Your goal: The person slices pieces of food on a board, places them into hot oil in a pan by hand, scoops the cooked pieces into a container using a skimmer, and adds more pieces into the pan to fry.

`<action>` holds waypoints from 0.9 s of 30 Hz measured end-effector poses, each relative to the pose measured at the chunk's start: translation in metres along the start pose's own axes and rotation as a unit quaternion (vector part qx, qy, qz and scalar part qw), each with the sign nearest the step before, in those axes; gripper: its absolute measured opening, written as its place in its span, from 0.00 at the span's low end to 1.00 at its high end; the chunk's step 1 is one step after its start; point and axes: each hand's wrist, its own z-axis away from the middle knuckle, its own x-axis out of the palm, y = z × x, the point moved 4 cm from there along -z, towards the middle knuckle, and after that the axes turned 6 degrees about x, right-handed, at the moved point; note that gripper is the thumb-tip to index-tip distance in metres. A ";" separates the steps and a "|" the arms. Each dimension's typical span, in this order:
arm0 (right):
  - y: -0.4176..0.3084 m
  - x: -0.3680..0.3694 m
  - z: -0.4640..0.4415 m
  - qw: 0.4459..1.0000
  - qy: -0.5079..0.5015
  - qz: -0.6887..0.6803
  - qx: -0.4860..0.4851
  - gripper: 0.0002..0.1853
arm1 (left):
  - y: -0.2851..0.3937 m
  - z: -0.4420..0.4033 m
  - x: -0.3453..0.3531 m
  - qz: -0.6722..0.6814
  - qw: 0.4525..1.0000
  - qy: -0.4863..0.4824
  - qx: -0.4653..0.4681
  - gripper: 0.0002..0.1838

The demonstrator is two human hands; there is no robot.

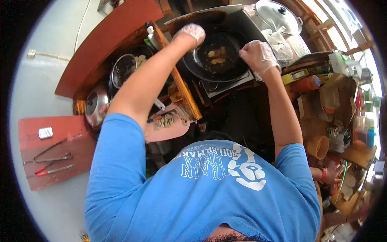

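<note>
A dark wok point(193, 66) sits on a stove point(227, 88) in front of me, with a few yellow-brown food pieces point(217, 56) in its bottom. My left hand point(190, 34), in a clear plastic glove, is closed at the wok's far left rim. My right hand point(260, 56), gloved the same way, has its fingers curled at the right rim. Whether either hand touches the wok, or holds something small, I cannot make out.
A lidded pot point(276, 18) and a white plastic bag point(278, 46) stand right of the stove. A wooden partition edge point(185, 92) runs along its left. Beyond are a strainer point(124, 70), a pink board point(169, 131) and tongs point(54, 169). Another person's hand point(332, 176) shows at right.
</note>
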 end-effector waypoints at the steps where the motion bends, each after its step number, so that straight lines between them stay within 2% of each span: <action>1: -0.009 -0.005 0.001 0.999 0.007 -0.036 -0.009 0.17 | -0.003 0.019 -0.029 -0.037 0.998 0.042 -0.005 0.11; 2: -0.021 -0.011 0.002 0.997 0.014 -0.073 -0.020 0.18 | 0.000 0.049 -0.069 -0.027 0.998 0.053 -0.027 0.10; 3: -0.045 -0.028 0.011 0.995 0.026 -0.087 -0.037 0.18 | -0.021 0.057 -0.058 -0.098 0.988 0.116 -0.038 0.10; 4: -0.062 -0.034 0.017 0.986 0.043 -0.140 -0.085 0.16 | -0.021 0.102 -0.092 -0.016 0.974 0.223 -0.031 0.13; 5: -0.082 -0.040 0.026 0.979 0.062 -0.170 -0.099 0.15 | -0.005 0.158 -0.148 0.069 0.924 0.375 0.013 0.22; 6: -0.106 -0.046 0.038 0.969 0.075 -0.204 -0.120 0.14 | -0.005 0.202 -0.152 0.035 0.909 0.416 -0.003 0.10; 7: -0.128 -0.050 0.051 0.962 0.050 -0.236 -0.130 0.12 | -0.003 0.251 -0.155 -0.007 0.893 0.450 -0.023 0.14; 8: -0.147 -0.049 0.066 0.952 0.017 -0.269 -0.145 0.11 | 0.016 0.305 -0.171 -0.005 0.905 0.419 -0.077 0.13; 9: -0.164 -0.045 0.077 0.936 -0.039 -0.297 -0.184 0.13 | 0.026 0.353 -0.163 0.066 0.876 0.465 -0.108 0.12; 10: -0.179 -0.037 0.088 0.915 -0.097 -0.322 -0.222 0.15 | 0.041 0.403 -0.146 0.128 0.837 0.515 -0.137 0.11; 11: -0.195 -0.029 0.101 0.860 -0.167 -0.402 -0.266 0.17 | 0.061 0.447 -0.129 0.255 0.766 0.552 -0.211 0.11; 12: -0.211 -0.019 0.117 0.794 -0.241 -0.472 -0.297 0.19 | 0.086 0.484 -0.107 0.368 0.665 0.591 -0.271 0.10; 14: -0.247 0.002 0.156 0.688 -0.352 -0.546 -0.325 0.23 | 0.144 0.547 -0.034 0.450 0.513 0.584 -0.440 0.10; 15: -0.267 0.012 0.177 0.645 -0.410 -0.556 -0.327 0.23 | 0.174 0.573 0.005 0.449 0.507 0.484 -0.555 0.10; 16: -0.284 0.027 0.195 0.604 -0.467 -0.560 -0.321 0.23 | 0.210 0.597 0.052 0.452 0.478 0.372 -0.654 0.11; 17: -0.297 0.042 0.212 0.590 -0.498 -0.549 -0.321 0.24 | 0.257 0.618 0.106 0.426 0.500 0.285 -0.698 0.14; 18: -0.312 0.054 0.227 0.581 -0.532 -0.526 -0.322 0.23 | 0.306 0.634 0.153 0.408 0.514 0.190 -0.730 0.18; 20: -0.335 0.083 0.262 0.593 -0.610 -0.470 -0.237 0.23 | 0.398 0.653 0.189 0.414 0.474 0.104 -0.770 0.29; 21: -0.349 0.094 0.280 0.591 -0.638 -0.443 -0.217 0.22 | 0.431 0.661 0.191 0.417 0.447 0.106 -0.784 0.29; 22: -0.359 0.106 0.294 0.583 -0.656 -0.424 -0.221 0.22 | 0.464 0.663 0.194 0.446 0.438 0.003 -0.780 0.32; 23: -0.363 0.122 0.306 0.609 -0.671 -0.361 -0.220 0.23 | 0.495 0.669 0.202 0.471 0.430 -0.096 -0.764 0.35; 24: -0.369 0.140 0.316 0.631 -0.682 -0.296 -0.219 0.24 | 0.522 0.679 0.215 0.478 0.409 -0.092 -0.772 0.35; 26: -0.389 0.158 0.346 0.613 -0.704 -0.273 -0.233 0.22 | 0.589 0.705 0.264 0.434 0.333 -0.056 -0.835 0.38; 27: -0.396 0.167 0.360 0.629 -0.702 -0.235 -0.237 0.21 | 0.635 0.718 0.302 0.417 0.270 -0.012 -0.868 0.26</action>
